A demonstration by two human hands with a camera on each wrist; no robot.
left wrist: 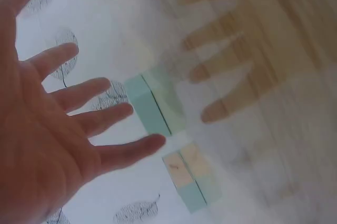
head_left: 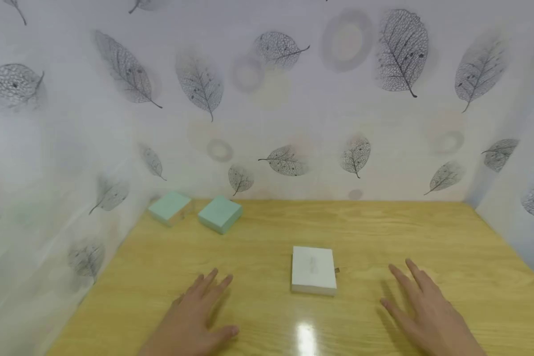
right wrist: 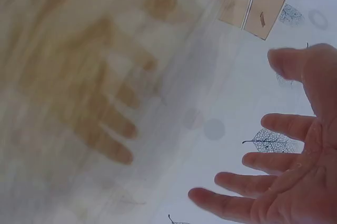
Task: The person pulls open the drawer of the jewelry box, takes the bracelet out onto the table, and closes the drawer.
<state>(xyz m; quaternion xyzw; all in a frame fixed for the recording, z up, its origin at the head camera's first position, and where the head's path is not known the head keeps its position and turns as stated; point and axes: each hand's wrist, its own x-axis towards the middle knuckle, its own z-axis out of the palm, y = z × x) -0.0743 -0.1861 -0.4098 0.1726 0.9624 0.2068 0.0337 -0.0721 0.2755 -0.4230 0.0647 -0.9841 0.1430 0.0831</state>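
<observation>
A: And there you are, both hands over the worktop (head_left: pixel 382 227); your left hand (head_left: pixel 189 316) hangs at the near left, fingers spread wide and pointing to the far side, thumb out to the right; they have hold of nothing!

B: Your right hand (head_left: pixel 429 314) matches it at the near right; its fingers are well parted too, nearly straight, and just as empty; both wrist views show your reflections in the shiny surface, clear of the hands themselves!

A: Between them, the white box (head_left: pixel 313 269); it lies flat near the middle, about level with your fingertips, touching neither hand; there's a faint mark on its top, and a small brown tab (head_left: pixel 337 270) pokes out of its right side!

B: Look far left for two more; a green box (head_left: pixel 220 213) sits turned at an angle, and just left of it a second green box (head_left: pixel 170 207) shows a peach-coloured side; behind them rises the pale leaf-patterned backdrop (head_left: pixel 311 118), while a bright glare (head_left: pixel 306 338) gleams at the near edge between your hands!
</observation>
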